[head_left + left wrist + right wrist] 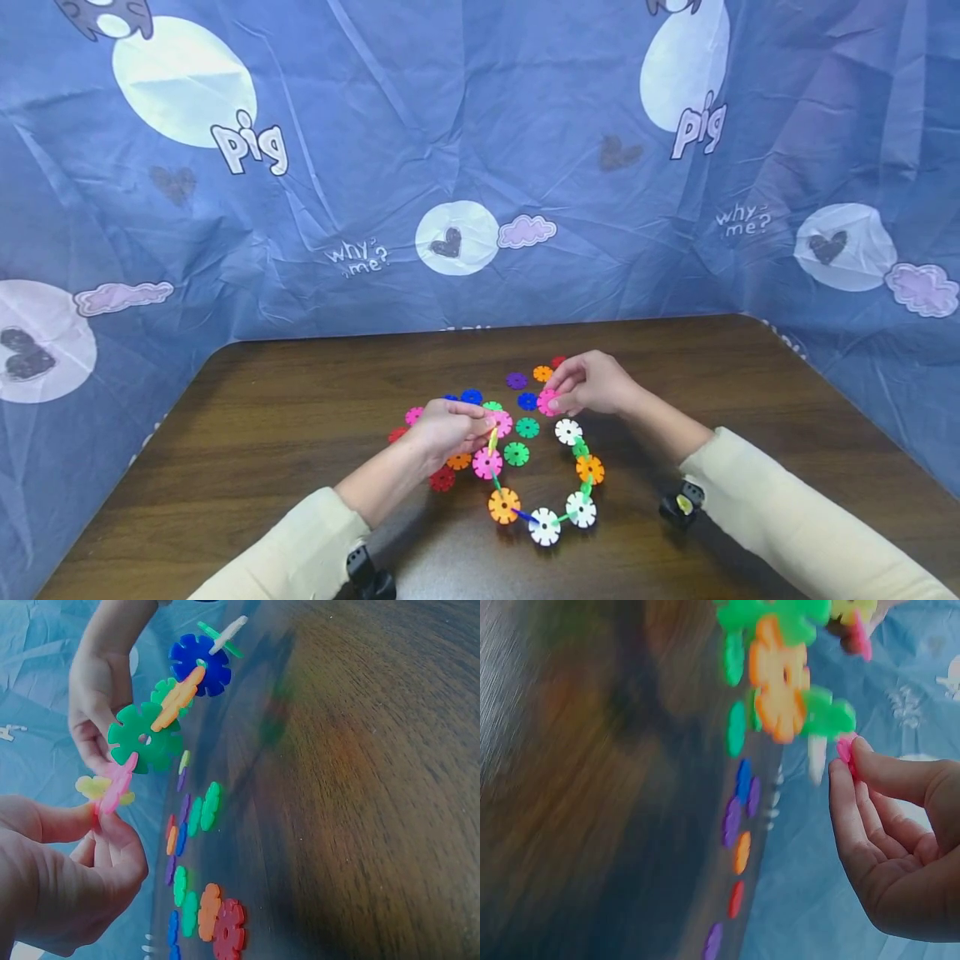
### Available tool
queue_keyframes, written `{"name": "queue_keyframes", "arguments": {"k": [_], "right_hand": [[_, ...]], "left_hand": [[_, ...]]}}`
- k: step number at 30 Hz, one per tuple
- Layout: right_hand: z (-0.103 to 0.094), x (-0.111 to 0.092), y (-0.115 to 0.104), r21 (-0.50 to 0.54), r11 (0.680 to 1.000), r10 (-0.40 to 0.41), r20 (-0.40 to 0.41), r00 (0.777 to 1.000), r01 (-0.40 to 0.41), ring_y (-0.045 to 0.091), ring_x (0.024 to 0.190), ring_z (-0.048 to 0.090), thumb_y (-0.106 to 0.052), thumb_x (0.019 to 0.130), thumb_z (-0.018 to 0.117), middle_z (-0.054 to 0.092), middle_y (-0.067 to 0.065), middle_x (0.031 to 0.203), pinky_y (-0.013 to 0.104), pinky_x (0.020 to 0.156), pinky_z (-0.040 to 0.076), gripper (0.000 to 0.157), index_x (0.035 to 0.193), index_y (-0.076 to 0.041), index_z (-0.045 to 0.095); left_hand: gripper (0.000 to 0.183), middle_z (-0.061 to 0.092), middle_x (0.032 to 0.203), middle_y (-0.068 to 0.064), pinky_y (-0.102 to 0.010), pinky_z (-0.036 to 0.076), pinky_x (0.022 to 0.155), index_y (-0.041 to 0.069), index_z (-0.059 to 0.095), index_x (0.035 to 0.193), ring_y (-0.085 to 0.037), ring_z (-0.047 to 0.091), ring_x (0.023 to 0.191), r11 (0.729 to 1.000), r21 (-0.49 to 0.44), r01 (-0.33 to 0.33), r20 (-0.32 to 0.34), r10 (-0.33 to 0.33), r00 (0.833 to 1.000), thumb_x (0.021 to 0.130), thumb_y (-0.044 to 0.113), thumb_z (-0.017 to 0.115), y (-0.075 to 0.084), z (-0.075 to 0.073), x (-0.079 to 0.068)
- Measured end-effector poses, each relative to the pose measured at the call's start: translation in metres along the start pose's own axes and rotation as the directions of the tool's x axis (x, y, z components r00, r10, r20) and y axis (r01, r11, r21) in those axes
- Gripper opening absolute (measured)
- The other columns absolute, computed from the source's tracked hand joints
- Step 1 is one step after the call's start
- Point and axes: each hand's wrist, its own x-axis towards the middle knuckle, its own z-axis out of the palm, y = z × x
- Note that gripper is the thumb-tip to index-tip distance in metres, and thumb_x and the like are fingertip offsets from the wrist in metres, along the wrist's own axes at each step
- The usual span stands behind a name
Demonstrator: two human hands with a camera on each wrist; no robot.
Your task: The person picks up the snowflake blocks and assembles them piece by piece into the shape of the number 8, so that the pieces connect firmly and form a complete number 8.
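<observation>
A chain of slotted plastic flower discs hangs in a U between the two hands, with white (544, 527), orange (504, 506) and pink (487, 463) discs joined edge to edge by green, blue and yellow ones. My left hand (450, 435) pinches a pink disc (501, 423) at the chain's left end between thumb and fingers. Between thumb and fingertips, my right hand (597, 385) holds another pink disc (548, 402). That disc is near the white disc (568, 431) at the chain's other end; in the right wrist view, whether they touch is unclear.
Loose discs lie flat on the brown wooden table (262, 433), among them a teal disc (527, 427), a green disc (516, 454), a red disc (442, 478) and a purple disc (517, 381). A blue printed cloth (375, 167) surrounds the table's back and sides.
</observation>
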Motion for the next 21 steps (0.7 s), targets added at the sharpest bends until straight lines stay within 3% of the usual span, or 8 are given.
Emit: {"name": "queue_keyframes", "arguments": {"k": [6,13,21], "right_hand": [[0.012,-0.007,-0.017,0.04,0.999,-0.033,0.003,0.999,0.033,0.016,0.062,0.069,-0.001,0.075,0.078,0.074,0.015,0.078,0.035,0.061,0.06,0.02,0.091,0.007,0.069],[0.024,-0.013,-0.028,0.018,0.998,-0.054,-0.039,0.998,0.054,0.028,0.068,0.072,-0.002,0.073,0.081,0.073,0.011,0.074,0.04,0.065,0.06,0.013,0.083,0.0,0.072],[0.027,-0.015,-0.032,-0.15,0.968,-0.214,-0.084,0.973,0.2,0.007,0.06,0.066,-0.006,0.072,0.083,0.074,0.007,0.072,0.024,0.055,0.056,0.009,0.074,-0.007,0.074]], "left_hand": [[0.025,0.069,0.093,-0.009,-0.025,0.058,0.078,-0.008,0.063,0.114,-0.011,0.061,0.075,1.0,0.009,-0.001,0.003,0.001,1.0,0.091,0.003,0.061,0.0,-0.001,0.0],[0.024,0.068,0.087,-0.006,-0.028,0.058,0.079,-0.008,0.064,0.113,-0.01,0.06,0.072,1.0,0.001,0.002,-0.006,-0.002,1.0,0.091,0.002,0.062,0.001,-0.001,-0.002],[0.023,0.067,0.088,-0.006,-0.023,0.057,0.074,-0.006,0.065,0.111,-0.011,0.06,0.073,1.0,0.011,0.007,0.003,-0.007,1.0,0.09,0.003,0.062,0.003,-0.003,-0.003]]}}
